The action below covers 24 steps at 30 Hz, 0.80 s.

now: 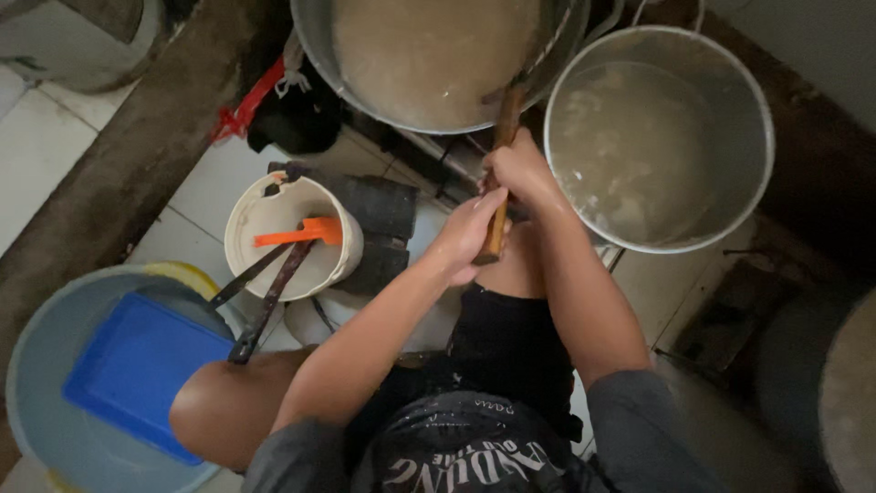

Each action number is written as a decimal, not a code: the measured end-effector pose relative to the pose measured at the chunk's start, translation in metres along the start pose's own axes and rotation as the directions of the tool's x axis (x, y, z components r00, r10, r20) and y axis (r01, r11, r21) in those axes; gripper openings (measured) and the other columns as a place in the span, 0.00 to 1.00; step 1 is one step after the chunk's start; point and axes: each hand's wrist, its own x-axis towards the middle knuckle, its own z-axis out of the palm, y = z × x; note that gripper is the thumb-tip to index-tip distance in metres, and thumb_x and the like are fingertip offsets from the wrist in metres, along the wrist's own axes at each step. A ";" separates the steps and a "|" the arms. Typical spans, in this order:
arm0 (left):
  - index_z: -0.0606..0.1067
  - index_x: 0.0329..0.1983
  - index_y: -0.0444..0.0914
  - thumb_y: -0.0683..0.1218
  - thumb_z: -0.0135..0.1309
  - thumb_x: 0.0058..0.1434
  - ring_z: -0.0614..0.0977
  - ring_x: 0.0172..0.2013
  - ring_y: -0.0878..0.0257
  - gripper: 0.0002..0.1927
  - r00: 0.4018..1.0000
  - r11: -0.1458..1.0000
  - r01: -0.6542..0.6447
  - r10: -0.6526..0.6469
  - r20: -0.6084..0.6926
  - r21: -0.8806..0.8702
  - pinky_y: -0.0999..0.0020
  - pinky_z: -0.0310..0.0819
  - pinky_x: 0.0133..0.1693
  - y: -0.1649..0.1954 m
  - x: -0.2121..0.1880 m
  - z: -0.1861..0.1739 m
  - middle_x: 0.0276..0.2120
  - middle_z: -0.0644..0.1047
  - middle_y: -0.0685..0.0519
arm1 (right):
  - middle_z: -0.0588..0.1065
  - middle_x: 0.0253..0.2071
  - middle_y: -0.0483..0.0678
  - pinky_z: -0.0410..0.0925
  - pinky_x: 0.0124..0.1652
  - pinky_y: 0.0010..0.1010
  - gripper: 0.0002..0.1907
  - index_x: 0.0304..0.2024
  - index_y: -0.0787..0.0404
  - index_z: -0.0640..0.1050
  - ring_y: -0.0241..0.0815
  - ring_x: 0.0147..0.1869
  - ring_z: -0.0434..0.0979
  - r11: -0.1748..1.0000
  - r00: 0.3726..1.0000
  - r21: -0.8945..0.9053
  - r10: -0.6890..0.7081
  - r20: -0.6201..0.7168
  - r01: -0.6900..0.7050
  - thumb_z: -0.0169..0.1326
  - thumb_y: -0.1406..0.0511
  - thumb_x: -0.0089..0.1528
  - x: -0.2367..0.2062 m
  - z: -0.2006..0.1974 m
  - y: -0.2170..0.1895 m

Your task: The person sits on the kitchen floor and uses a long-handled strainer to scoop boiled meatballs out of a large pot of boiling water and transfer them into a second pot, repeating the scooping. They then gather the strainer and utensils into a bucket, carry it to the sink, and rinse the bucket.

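Note:
Both hands grip a long wooden stick (505, 128) that runs up into a big metal pot (321, 46) of cloudy beige liquid at the top. My left hand (468, 234) is closed around the stick's lower end. My right hand (517, 170) is closed on it a little higher, just below the pot's rim. A second big metal pot (757, 119) with murky liquid stands to the right of the hands.
A white bucket (246, 233) with an orange scraper (301, 234) and two dark metal bars stands at the left. A grey tub (36, 365) holds a blue rectangular tray (137, 370) at the lower left. My knees and black shorts fill the bottom.

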 end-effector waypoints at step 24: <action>0.69 0.65 0.42 0.58 0.42 0.70 0.75 0.34 0.68 0.25 0.997 0.990 -0.081 0.082 -0.005 0.114 0.73 0.71 0.40 0.065 -0.111 -0.133 0.41 0.75 0.54 | 0.74 0.25 0.50 0.72 0.28 0.31 0.07 0.43 0.67 0.72 0.41 0.26 0.75 0.788 0.874 0.609 -0.226 0.430 -0.095 0.54 0.68 0.65 0.065 0.131 -0.031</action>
